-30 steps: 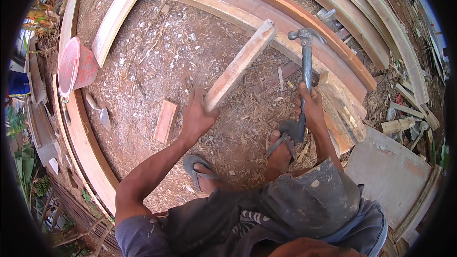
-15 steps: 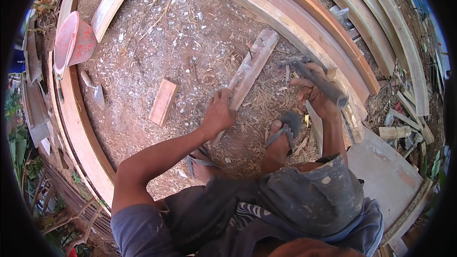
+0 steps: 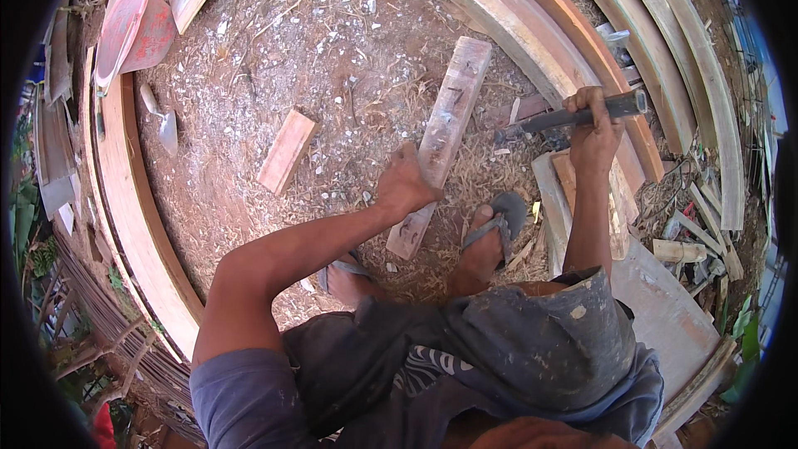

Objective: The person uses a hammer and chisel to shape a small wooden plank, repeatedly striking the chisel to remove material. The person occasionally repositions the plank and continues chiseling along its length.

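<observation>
My left hand (image 3: 407,183) is closed on the edge of a short, worn board (image 3: 455,91) that lies slanting on the ground in front of my feet. Dark marks that look like bent nails show along the board's upper face. Off to the right, my right hand (image 3: 593,126) is wrapped round the dark handle of a hammer (image 3: 553,120). The hammer's head points left toward the board, apart from it. Left of the board lies a short reddish wood block (image 3: 287,151), which neither hand touches.
Long planks (image 3: 540,37) curve along the right, with more planks (image 3: 133,199) at left. A red bucket (image 3: 150,37) lies tipped near a trowel (image 3: 166,129). Wood scraps (image 3: 677,251) and a flat grey panel (image 3: 657,308) are at lower right. Shavings and pale chips cover the ground.
The board has shifted and turned so its broad face shows more. My right hand has risen outward, swinging the hammer handle to point right. My left hand has moved slightly right with the board.
</observation>
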The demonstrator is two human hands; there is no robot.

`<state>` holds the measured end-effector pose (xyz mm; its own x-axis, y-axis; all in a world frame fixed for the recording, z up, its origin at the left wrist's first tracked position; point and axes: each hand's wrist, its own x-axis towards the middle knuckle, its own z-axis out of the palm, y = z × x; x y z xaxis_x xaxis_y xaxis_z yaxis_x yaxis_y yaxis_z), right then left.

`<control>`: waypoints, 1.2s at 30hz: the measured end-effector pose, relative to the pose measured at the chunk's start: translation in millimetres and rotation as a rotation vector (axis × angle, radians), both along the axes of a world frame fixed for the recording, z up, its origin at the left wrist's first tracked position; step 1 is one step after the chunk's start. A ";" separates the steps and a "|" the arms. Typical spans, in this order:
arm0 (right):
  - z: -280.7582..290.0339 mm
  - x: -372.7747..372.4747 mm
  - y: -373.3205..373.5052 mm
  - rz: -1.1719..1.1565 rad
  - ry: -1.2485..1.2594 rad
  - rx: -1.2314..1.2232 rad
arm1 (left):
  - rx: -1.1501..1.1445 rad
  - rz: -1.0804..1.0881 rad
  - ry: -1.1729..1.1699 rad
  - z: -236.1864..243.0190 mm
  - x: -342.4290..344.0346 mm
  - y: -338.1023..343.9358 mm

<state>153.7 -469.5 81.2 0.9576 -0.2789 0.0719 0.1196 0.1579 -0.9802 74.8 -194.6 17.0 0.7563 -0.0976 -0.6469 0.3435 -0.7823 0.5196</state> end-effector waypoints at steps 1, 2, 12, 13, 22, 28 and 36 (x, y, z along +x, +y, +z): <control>2.6 4.4 -6.8 -0.002 -0.023 0.142 | -0.002 0.020 -0.015 1.8 -3.1 -3.5; 16.7 9.2 -2.2 -0.007 -0.049 0.285 | -0.002 0.038 -0.033 4.3 -3.9 -7.9; 85.0 36.2 14.9 0.214 -0.015 0.341 | -0.242 0.410 -0.362 5.0 -35.1 -28.6; 86.7 38.2 19.5 0.214 -0.024 0.332 | -0.256 0.413 -0.387 1.8 -34.9 -26.4; 79.8 84.5 60.3 0.269 0.092 0.386 | -0.163 0.413 -0.269 -17.8 -30.5 -40.6; 61.5 110.9 58.3 0.081 0.143 0.307 | -0.239 0.470 -0.356 -38.6 -36.2 -55.5; 47.9 144.9 33.8 0.129 0.112 0.333 | -0.294 0.533 -0.296 -35.6 -34.2 -58.6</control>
<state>298.6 -435.7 129.1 0.9833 -0.1455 -0.1097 -0.0273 0.4774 -0.8782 40.6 -253.2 -18.6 0.8909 0.1977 -0.4089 0.4539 -0.3565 0.8166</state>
